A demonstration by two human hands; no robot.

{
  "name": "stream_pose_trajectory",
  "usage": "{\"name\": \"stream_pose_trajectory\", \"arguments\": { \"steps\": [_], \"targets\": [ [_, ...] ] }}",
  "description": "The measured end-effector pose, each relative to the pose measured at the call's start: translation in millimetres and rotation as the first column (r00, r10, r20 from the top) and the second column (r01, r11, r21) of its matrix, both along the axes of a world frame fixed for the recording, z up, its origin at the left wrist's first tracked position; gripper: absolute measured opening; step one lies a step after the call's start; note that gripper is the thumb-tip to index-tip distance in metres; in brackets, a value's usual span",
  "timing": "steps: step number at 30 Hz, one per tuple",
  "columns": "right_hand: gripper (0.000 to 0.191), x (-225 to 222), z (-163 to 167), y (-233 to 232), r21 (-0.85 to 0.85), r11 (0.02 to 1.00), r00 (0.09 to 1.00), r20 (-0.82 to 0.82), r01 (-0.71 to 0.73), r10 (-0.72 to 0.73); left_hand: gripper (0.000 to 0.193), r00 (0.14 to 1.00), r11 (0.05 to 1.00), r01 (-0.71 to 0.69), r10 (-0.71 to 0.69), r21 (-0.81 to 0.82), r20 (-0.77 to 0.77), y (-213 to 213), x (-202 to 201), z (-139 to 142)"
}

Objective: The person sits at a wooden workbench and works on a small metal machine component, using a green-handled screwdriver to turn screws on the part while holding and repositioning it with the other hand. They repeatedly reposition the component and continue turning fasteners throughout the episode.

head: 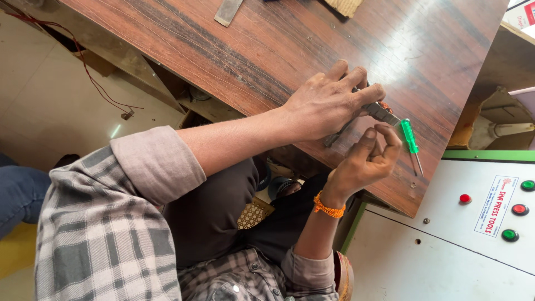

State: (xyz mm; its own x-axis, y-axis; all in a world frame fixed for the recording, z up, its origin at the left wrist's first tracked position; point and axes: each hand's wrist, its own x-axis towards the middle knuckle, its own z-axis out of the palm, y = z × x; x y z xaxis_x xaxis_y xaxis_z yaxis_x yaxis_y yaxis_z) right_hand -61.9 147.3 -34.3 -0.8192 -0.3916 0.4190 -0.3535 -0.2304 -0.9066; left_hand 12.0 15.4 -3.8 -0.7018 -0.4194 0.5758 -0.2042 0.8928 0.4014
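My left hand (329, 100) lies palm-down on the reddish wooden tabletop (267, 50), its fingers pressing a flat grey metal piece (382, 113) against the wood near the table's edge. My right hand (365, 161), with an orange band on its wrist, is curled just below that piece, thumb and forefinger pinched together at its end; whether they hold something small I cannot tell. A green-handled screwdriver (411, 139) lies on the table right beside my right fingertips, untouched.
A white machine panel (446, 239) with red and green round buttons stands at the lower right, against the table's corner. A flat metal strip (227, 11) lies at the table's far side. Red wire (95, 83) trails over the floor on the left.
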Motion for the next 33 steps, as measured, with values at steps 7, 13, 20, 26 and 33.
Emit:
{"name": "stream_pose_trajectory", "arguments": {
  "steps": [7, 13, 20, 26, 33],
  "targets": [
    [0.016, 2.9, 3.6, -5.2, 0.061, 0.988, 0.981, -0.145, 0.143, -0.133, 0.035, 1.0, 1.0, -0.002, 0.002, -0.002, -0.001, -0.3, 0.8, 1.2],
    [0.016, 9.1, 5.1, -7.3, 0.122, 0.983, 0.955, -0.278, 0.139, -0.1, 0.036, 1.0, 1.0, -0.001, 0.001, -0.008, -0.02, -0.4, 1.4, 1.9],
    [0.03, 17.7, 8.1, -13.5, 0.217, 0.958, 0.906, -0.414, 0.186, -0.083, 0.036, 0.999, 0.999, 0.029, -0.029, 0.021, 0.016, -3.6, 4.3, 3.0],
    [0.036, 18.3, 6.9, -14.6, 0.277, 0.937, 0.908, -0.41, 0.211, -0.083, 0.035, 0.999, 0.999, 0.041, -0.041, -0.007, 0.015, -8.0, 7.8, 2.2],
    [0.04, 13.9, 2.0, -17.2, 0.216, 0.957, 0.861, -0.506, 0.193, -0.059, 0.034, 1.0, 0.999, 0.022, -0.022, -0.043, -0.002, -8.9, 3.0, -3.5]
  ]
}}
